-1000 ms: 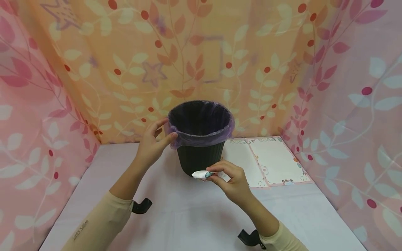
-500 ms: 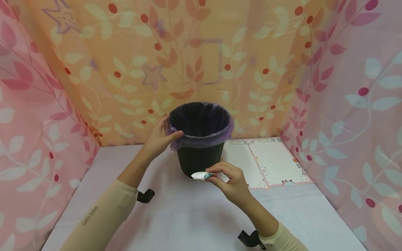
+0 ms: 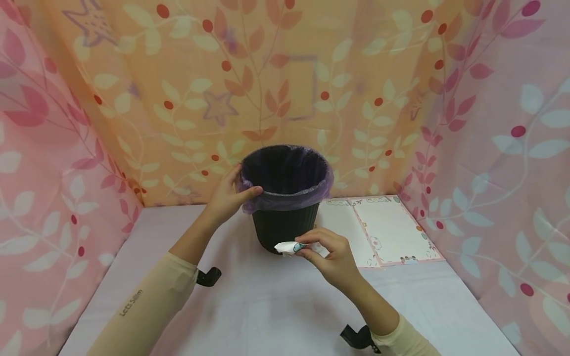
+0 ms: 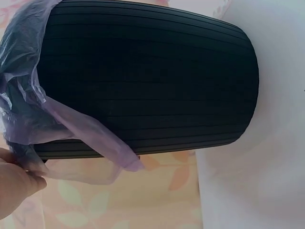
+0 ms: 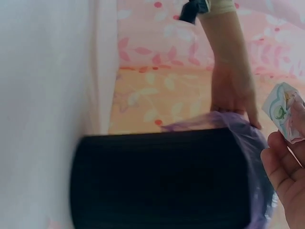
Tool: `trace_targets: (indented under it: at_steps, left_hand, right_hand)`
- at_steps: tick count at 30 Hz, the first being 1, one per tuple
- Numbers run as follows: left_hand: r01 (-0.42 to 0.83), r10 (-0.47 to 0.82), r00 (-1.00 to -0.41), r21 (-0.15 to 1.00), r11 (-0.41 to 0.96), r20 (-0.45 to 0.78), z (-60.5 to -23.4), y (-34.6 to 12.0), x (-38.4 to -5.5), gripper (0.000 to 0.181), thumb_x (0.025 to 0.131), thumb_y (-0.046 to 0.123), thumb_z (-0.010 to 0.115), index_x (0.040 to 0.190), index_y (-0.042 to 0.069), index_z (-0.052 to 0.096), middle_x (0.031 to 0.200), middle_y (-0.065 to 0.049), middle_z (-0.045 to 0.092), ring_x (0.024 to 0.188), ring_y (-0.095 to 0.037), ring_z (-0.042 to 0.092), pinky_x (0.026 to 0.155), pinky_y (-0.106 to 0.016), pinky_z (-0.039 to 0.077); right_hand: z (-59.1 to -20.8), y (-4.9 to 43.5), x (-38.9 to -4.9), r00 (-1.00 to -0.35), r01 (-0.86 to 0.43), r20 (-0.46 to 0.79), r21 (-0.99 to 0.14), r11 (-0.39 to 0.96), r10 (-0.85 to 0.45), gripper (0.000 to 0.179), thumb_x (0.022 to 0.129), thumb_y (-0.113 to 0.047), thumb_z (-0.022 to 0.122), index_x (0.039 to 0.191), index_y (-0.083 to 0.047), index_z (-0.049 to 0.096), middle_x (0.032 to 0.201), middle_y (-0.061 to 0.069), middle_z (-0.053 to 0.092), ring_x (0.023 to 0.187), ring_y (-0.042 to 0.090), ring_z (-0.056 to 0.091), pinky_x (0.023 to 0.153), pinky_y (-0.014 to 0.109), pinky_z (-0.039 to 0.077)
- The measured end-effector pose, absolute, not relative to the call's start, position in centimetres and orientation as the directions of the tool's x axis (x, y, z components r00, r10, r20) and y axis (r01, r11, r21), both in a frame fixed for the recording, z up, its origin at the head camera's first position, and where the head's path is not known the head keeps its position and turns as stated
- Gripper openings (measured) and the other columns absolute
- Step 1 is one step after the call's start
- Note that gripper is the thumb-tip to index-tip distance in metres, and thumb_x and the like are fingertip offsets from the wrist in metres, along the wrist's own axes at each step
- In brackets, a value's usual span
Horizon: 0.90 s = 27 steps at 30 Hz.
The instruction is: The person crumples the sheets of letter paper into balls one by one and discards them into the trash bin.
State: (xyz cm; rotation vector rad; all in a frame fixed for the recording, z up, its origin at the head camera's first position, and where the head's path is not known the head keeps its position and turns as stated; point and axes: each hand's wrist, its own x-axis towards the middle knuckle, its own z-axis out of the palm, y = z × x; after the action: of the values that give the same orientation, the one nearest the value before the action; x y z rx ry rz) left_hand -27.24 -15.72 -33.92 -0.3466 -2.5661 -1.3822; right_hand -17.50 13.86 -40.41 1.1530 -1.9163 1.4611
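Note:
A black ribbed trash bin [image 3: 285, 225] stands upright, lined with a purple plastic bag [image 3: 303, 199] folded over its rim. My left hand [image 3: 226, 199] grips the rim's left side through the bag, thumb at the front. In the left wrist view, bent fingers of the left hand [image 4: 18, 187] meet the bag, and a loose purple flap [image 4: 97, 133] hangs along the bin. In front of the bin, my right hand [image 3: 333, 257] pinches a crumpled piece of paper [image 3: 286, 247] between thumb and fingers. The right wrist view shows blue and green print on the paper [image 5: 276, 107].
Two white sheets with decorated pink borders [image 3: 392, 230] lie on the white table [image 3: 262, 306], right of the bin. Patterned curtains [image 3: 285, 74] enclose the back and both sides. Black wrist mounts [image 3: 209, 277] show at both forearms.
The left hand has shifted slightly to the right on the bin's rim, its thumb reaching further along the front. The right hand holds the paper at nearly the same place.

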Motion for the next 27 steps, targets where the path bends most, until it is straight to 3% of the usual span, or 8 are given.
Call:
trace_targets:
  at_steps: [10,22,27]
  left_hand:
    - [0.31,0.114,-0.948,0.782,0.54,0.297,-33.9,-15.8,-27.1,0.107,0.085,0.056,0.079,0.162,0.005,0.025,0.17,-0.014,0.021,0.157,-0.034,0.017,0.126,-0.056,0.017]
    - [0.31,0.121,-0.948,0.775,0.551,0.293,-33.9,-15.8,-27.2,0.108,0.084,0.06,0.078,0.162,0.007,0.026,0.17,-0.011,0.021,0.157,-0.034,0.018,0.125,-0.059,0.018]
    - [0.309,0.12,-0.949,0.776,0.549,0.293,-33.7,-15.7,-27.4,0.108,0.083,0.06,0.078,0.162,0.007,0.027,0.17,-0.01,0.022,0.157,-0.034,0.018,0.125,-0.059,0.018]
  right_hand:
    - [-33.8,16.0,-19.6,-0.458,-0.887,0.811,-0.444,0.128,-0.363,0.037,0.076,0.014,0.082,0.106,-0.006,0.077,0.097,0.005,0.075,0.089,0.015,0.068,0.082,0.022,0.057]
    - [-24.9,16.2,-24.7,-0.514,-0.856,0.744,-0.474,0.205,-0.426,0.025,0.081,0.007,0.082,0.103,-0.002,0.077,0.093,0.006,0.071,0.08,0.014,0.061,0.074,0.019,0.054]
    - [-22.3,15.6,-27.4,-0.576,-0.815,0.676,-0.519,0.257,-0.46,0.021,0.085,0.002,0.081,0.106,-0.001,0.077,0.096,0.011,0.07,0.082,0.017,0.064,0.077,0.02,0.057]
